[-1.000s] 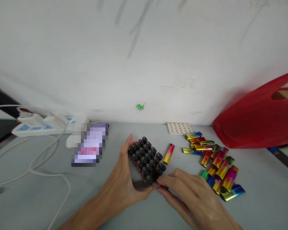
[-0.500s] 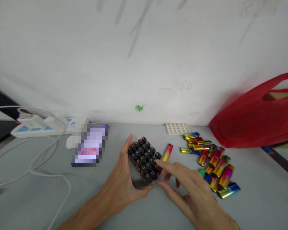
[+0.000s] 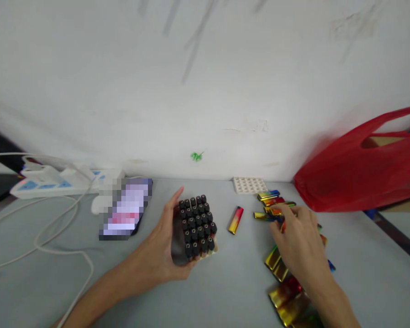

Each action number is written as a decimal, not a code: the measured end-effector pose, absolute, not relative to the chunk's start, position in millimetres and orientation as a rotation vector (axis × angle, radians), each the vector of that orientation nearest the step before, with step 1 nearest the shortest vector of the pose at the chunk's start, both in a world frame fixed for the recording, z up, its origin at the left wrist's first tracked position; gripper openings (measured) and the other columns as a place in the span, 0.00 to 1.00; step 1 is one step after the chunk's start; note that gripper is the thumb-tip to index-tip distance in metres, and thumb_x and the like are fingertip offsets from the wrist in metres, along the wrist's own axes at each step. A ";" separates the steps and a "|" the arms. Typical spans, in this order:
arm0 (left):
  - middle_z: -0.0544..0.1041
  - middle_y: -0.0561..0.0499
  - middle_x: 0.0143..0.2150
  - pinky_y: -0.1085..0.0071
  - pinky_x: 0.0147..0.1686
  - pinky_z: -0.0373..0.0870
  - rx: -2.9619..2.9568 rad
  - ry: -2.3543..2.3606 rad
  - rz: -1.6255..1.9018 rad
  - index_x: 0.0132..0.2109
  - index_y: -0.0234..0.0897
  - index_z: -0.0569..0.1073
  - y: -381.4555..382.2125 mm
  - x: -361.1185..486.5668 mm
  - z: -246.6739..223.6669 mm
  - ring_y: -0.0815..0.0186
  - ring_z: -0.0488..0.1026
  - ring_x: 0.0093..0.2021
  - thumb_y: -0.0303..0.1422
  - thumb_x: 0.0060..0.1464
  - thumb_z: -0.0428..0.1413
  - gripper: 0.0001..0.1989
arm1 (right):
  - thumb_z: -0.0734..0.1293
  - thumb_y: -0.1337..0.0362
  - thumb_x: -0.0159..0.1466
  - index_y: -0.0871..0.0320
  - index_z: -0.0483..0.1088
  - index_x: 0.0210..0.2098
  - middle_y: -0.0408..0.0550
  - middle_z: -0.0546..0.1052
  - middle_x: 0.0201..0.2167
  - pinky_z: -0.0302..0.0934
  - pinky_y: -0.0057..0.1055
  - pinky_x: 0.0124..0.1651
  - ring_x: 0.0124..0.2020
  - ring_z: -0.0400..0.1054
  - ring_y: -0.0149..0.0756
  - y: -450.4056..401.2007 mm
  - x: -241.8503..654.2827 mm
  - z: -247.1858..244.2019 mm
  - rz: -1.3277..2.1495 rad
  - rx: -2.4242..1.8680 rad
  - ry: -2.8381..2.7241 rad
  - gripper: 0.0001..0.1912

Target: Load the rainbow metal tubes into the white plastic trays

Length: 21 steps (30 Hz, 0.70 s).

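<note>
A block of several black-topped cylinders (image 3: 198,223) stands in rows, with a pale edge showing at its lower right. My left hand (image 3: 167,241) grips this block from the left, thumb below and fingers behind. My right hand (image 3: 295,232) reaches over the pile of shiny coloured tubes (image 3: 287,300) on the right, fingers bent down among them; whether it pinches one is hidden. A single red and yellow tube (image 3: 236,220) lies apart between my hands. More tubes (image 3: 269,195) lie beyond my right fingertips.
A white grid tray (image 3: 250,185) lies by the wall. At the right is a red bag (image 3: 358,168). On the left are a phone (image 3: 128,209), a power strip (image 3: 68,180) and white cables (image 3: 78,249).
My right hand has left the block and moved right onto the tubes. The block has turned and shifted slightly left in my left hand. More tubes show at the lower right.
</note>
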State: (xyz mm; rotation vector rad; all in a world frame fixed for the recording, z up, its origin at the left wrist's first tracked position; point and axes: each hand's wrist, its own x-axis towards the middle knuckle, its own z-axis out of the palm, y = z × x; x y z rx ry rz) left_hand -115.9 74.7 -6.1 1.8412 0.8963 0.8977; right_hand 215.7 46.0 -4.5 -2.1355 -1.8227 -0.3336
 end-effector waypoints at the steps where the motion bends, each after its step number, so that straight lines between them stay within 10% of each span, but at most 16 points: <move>1: 0.83 0.46 0.62 0.34 0.72 0.69 1.874 0.874 0.881 0.82 0.60 0.30 75.5 -119.2 -4.1 0.42 0.82 0.63 0.25 0.49 0.70 0.71 | 0.66 0.65 0.73 0.61 0.79 0.59 0.63 0.71 0.49 0.68 0.57 0.56 0.52 0.67 0.63 46.3 218.7 -4.6 -0.324 -2.149 -1.796 0.18; 14: 0.73 0.38 0.74 0.28 0.75 0.61 1.852 0.945 0.867 0.83 0.57 0.30 74.5 -128.2 -21.2 0.34 0.70 0.74 0.34 0.48 0.76 0.75 | 0.78 0.63 0.68 0.54 0.81 0.47 0.61 0.72 0.50 0.63 0.49 0.47 0.49 0.66 0.60 52.9 226.9 -22.3 -0.392 -1.889 -2.050 0.08; 21: 0.75 0.42 0.73 0.31 0.71 0.69 1.880 0.971 0.871 0.82 0.60 0.28 75.3 -125.5 -19.6 0.36 0.73 0.73 0.38 0.51 0.75 0.73 | 0.71 0.57 0.76 0.53 0.77 0.49 0.53 0.82 0.48 0.65 0.48 0.52 0.50 0.74 0.54 47.5 209.4 -4.1 0.136 -1.676 -1.980 0.07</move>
